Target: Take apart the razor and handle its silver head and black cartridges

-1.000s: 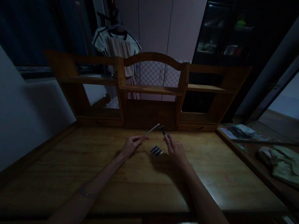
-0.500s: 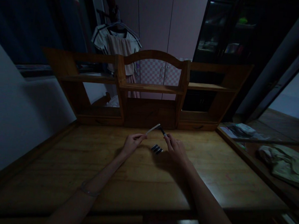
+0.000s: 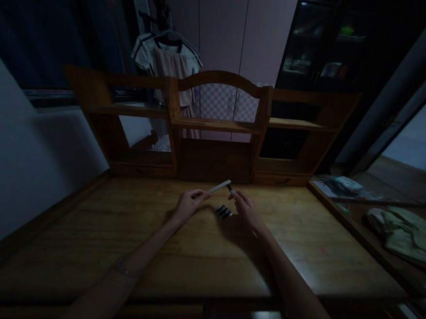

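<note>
My left hand is closed on the near end of a slim white stick, which points up and to the right over the desk. Between the fingertips of my right hand is a short black piece with a light grey end. Its dark end meets the far tip of the white stick at an angle; whether they are joined, I cannot tell. Below, between both hands, several small black pieces with pale ends lie side by side on the wooden desk. Their exact kind is too dark and small to make out.
A wooden shelf unit rises along the desk's back edge. Clothes on a hanger hang behind it at left. At right, beyond the desk's raised side edge, lie a pale green cloth item and some papers.
The meeting point of the stick and the black piece has come slightly lower and to the right. My right hand has shifted a little left, and less of the black piece shows.
</note>
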Tool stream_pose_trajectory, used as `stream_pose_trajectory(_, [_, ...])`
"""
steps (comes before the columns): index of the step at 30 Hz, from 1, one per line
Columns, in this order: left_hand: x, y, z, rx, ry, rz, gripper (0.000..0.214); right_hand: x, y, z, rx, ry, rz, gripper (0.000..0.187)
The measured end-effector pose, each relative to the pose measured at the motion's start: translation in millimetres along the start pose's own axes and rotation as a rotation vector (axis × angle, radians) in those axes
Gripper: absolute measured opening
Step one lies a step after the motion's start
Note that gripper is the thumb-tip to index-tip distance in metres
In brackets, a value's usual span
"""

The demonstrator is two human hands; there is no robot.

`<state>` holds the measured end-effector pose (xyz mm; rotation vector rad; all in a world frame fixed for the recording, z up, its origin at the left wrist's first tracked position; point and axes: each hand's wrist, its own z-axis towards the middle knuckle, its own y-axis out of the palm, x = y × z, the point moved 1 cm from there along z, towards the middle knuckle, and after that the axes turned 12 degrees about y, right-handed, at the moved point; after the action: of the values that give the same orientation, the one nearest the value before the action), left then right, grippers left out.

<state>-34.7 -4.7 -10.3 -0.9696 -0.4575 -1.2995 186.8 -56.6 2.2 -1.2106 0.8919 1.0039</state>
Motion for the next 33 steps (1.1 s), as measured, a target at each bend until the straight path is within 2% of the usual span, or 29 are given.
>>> stream_pose_trajectory(3, [-0.7,-1.0,-1.2,0.013,0.005,0.036,0.037,6.4,5.9,5.1,-0.147,0.137,0.261,0.039])
stream_pose_trajectory(7, [-1.4,-0.4,-2.9,0.02,-0.009,0.082,0.039,9.3,10.2,7.8,-0.207,0.213,0.398,0.037])
stream_pose_trajectory(15, [-4.9,-6.1,-4.0,0.087,-0.027,0.041,0.043,15.5,11.2,10.6,-0.151,0.253,0.381,0.04])
stream_pose_trajectory(20, [-3.2,-1.8,-4.6,-0.025,-0.066,-0.081,0.046,15.0,10.2,8.9,-0.125,0.229,0.328,0.044])
stream_pose_trajectory(27, [-6.8,-6.1,-2.3,0.031,-0.16,-0.123,0.049,6.5,9.3,3.5,-0.087,0.162,0.275,0.045])
stream_pose_trajectory(33, [-12.1,-3.2,-2.3,-0.011,-0.158,-0.182,0.048,1.0,8.9,0.7,-0.06,0.129,0.25,0.045])
